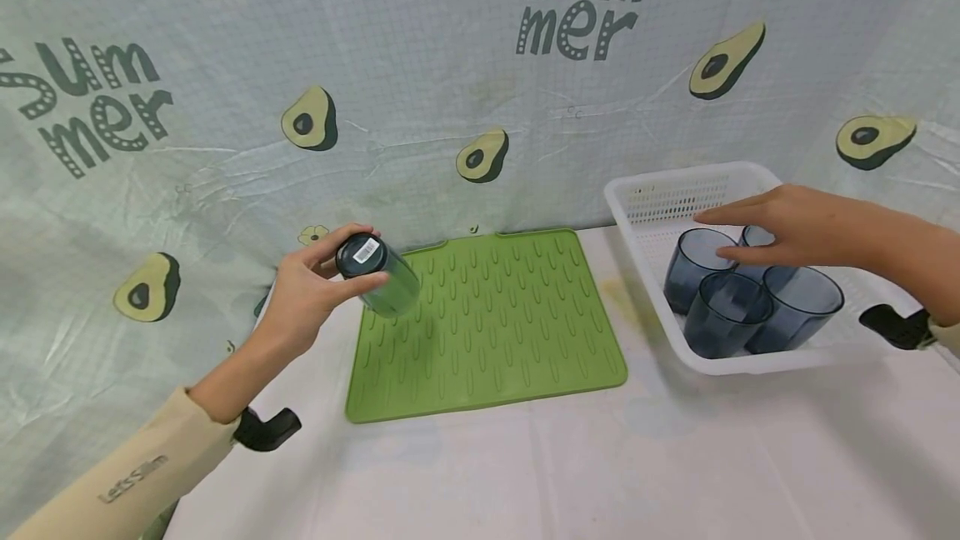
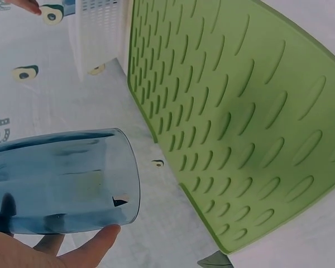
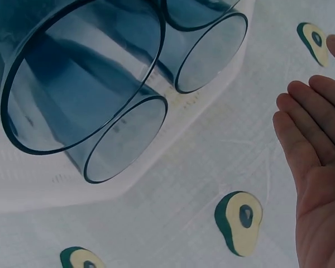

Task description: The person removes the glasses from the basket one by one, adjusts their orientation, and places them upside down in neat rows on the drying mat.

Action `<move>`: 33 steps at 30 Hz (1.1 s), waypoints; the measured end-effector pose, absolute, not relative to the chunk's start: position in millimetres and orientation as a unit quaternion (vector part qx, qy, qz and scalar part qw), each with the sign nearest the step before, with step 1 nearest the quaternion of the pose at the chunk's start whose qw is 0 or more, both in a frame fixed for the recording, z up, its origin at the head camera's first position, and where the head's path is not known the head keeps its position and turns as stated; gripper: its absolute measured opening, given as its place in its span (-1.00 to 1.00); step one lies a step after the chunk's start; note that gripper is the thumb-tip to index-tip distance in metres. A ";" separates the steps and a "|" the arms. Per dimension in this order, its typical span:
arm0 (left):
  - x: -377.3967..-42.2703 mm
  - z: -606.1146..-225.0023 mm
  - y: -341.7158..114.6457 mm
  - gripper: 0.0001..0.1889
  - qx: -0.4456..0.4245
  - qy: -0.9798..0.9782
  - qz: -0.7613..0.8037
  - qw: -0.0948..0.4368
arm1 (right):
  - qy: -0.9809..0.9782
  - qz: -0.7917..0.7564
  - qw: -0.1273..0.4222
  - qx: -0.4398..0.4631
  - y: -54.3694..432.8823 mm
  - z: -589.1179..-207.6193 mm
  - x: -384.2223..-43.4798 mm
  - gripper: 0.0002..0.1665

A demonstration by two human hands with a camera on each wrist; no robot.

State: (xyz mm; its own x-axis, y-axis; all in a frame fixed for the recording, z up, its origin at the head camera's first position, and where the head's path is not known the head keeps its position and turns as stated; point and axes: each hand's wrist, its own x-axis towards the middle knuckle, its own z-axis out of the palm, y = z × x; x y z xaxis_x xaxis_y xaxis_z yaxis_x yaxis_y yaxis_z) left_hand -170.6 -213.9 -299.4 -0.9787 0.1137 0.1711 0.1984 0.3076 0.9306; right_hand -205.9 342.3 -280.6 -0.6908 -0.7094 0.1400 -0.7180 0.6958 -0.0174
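In the head view my left hand point(image 1: 300, 294) grips a blue-tinted drinking glass point(image 1: 396, 286) near its base, thumb on one side and fingers on the other. The glass is tilted, its dark base with a white label turned up and its mouth toward the green ridged mat point(image 1: 487, 323). The left wrist view shows the glass point(image 2: 67, 181) lying across the hand, clear of the mat. My right hand point(image 1: 787, 223) hovers over several similar glasses point(image 1: 727, 315) with its fingers extended. In the right wrist view that hand point(image 3: 318, 151) holds nothing, apart from the glasses.
A white perforated basket point(image 1: 641, 273) at the right holds the upright glasses, grouped toward its near left side. The mat lies left of it on a white-covered table point(image 1: 480, 473). Behind hangs a pale cloth point(image 1: 405, 107) printed with avocados and lettering.
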 end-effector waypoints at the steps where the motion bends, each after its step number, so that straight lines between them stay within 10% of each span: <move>1: -170.4 -299.7 -214.2 -0.39 -0.096 -0.809 -0.579 0.037 | -0.921 0.036 0.059 0.382 343.8 -280.6 -206.5 -0.37; 33: -174.8 -301.4 -214.7 -0.42 -0.083 -0.812 -0.577 0.021 | -0.980 0.034 -0.039 0.193 407.4 -288.9 -228.5 -0.16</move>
